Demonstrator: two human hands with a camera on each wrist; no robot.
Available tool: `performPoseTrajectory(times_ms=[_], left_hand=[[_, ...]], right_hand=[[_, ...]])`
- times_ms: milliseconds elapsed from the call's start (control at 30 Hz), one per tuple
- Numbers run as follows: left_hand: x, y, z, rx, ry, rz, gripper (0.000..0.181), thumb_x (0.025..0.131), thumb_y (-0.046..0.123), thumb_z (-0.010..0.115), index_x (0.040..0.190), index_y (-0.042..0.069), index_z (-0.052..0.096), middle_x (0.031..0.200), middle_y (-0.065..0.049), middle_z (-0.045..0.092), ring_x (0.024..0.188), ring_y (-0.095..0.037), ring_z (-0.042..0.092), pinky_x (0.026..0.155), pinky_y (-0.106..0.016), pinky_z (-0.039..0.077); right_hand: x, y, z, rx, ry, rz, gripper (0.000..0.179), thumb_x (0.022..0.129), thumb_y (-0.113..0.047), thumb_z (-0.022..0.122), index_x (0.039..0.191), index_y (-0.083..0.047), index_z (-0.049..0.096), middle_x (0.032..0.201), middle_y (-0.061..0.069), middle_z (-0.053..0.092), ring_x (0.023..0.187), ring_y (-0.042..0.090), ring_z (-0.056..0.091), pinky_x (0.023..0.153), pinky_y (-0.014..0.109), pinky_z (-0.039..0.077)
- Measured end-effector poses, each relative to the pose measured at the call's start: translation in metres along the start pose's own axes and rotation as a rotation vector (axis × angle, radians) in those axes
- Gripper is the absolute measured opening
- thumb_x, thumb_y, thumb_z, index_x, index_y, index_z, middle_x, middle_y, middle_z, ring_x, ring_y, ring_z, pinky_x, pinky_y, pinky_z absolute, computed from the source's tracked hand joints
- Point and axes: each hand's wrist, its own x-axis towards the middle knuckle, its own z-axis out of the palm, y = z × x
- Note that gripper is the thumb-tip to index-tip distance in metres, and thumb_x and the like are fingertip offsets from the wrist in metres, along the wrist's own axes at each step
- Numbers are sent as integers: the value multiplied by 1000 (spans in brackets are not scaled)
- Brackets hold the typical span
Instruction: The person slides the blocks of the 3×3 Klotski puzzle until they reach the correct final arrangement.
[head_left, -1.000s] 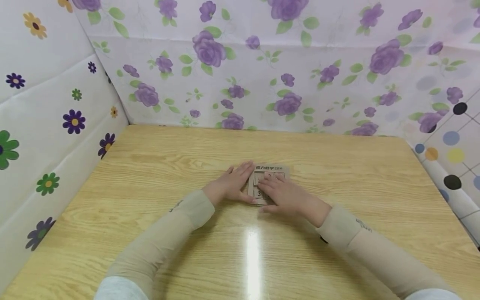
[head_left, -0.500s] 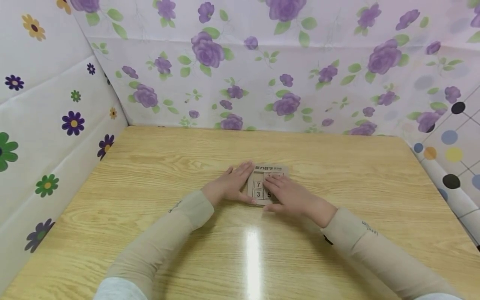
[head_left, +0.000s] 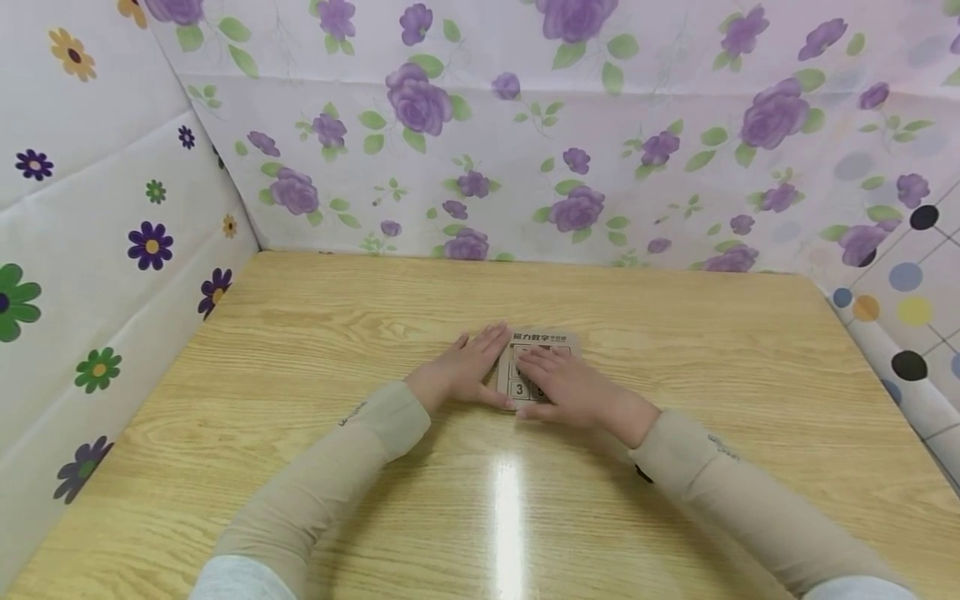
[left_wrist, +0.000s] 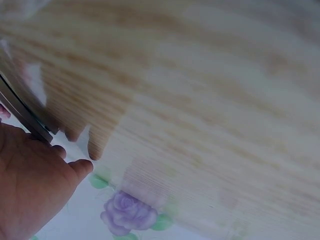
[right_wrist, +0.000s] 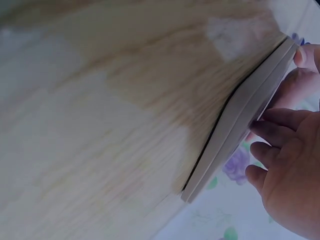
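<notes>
A beige sliding number puzzle lies flat on the wooden table, with printed characters along its far edge. My left hand rests against the puzzle's left side, fingers extended along the far part and thumb at the near left corner. Over the tiles lies my right hand, fingertips touching the upper rows and thumb at the near edge. A 3 tile shows at the lower left; the right hand hides most others. In the right wrist view, the puzzle's side stands beside the right hand's fingers.
The wooden table spreads around the puzzle, with a bright light reflection in front. A cloth with purple roses hangs behind. Flowered and dotted cloths line the sides.
The top-left space of the puzzle, open half a second ago, now holds a tile, and a gap shows in the top middle. My right fingertips moved left; the left hand stays put.
</notes>
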Motion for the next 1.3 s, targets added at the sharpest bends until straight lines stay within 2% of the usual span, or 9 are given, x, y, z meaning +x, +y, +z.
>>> performPoseTrajectory(times_ms=[267, 400, 567, 733, 900, 1133, 1300], left_hand=[[1, 0, 0, 3, -4, -8, 116, 77, 68, 61, 154, 10, -3, 161, -5, -9, 148, -20, -5, 120, -48, 4], [1, -1, 1, 3, 3, -12, 116, 76, 68, 62, 154, 10, -3, 160, -5, -8, 148, -20, -4, 120, -47, 4], [0, -2, 1, -5, 8, -14, 117, 76, 68, 63, 154, 10, -3, 161, -5, -7, 148, -20, -3, 120, -47, 4], [-1, -2, 1, -17, 6, -5, 116, 77, 66, 63, 153, 9, -2, 161, -7, -7, 148, -22, -3, 120, -48, 4], [-2, -2, 1, -21, 3, -4, 116, 77, 66, 63, 153, 9, -2, 161, -7, -7, 148, -22, -4, 120, -48, 4], [0, -2, 2, -11, 4, -7, 115, 77, 67, 62, 154, 9, -2, 161, -7, -7, 148, -21, -3, 120, -48, 5], [1, -1, 1, 1, 3, -10, 115, 77, 68, 61, 154, 10, -2, 161, -7, -7, 148, -21, -3, 120, -48, 5]], right_hand=[[0, 3, 3, 24, -5, -10, 76, 93, -50, 52, 147, 0, 31, 154, 17, 27, 144, 36, 20, 119, 52, 14], [-9, 7, -1, 32, 27, 6, 77, 91, -50, 55, 146, 0, 33, 153, 18, 29, 143, 38, 21, 118, 52, 15], [-22, 14, 0, -21, 85, 28, 77, 90, -49, 57, 144, 1, 37, 149, 21, 35, 141, 39, 26, 117, 54, 18], [-30, 18, 4, -41, 91, 59, 76, 90, -52, 55, 141, 2, 41, 146, 23, 40, 138, 41, 30, 116, 55, 21], [-28, 17, 3, -21, 95, 53, 75, 91, -52, 54, 142, 2, 41, 144, 23, 43, 137, 41, 32, 116, 53, 23], [-16, 11, 0, 13, 36, 32, 75, 92, -50, 53, 144, 2, 37, 149, 22, 36, 141, 40, 26, 117, 53, 17], [-14, 10, -2, 31, 25, 35, 74, 93, -48, 54, 144, 2, 37, 150, 22, 35, 142, 39, 24, 118, 53, 15]])
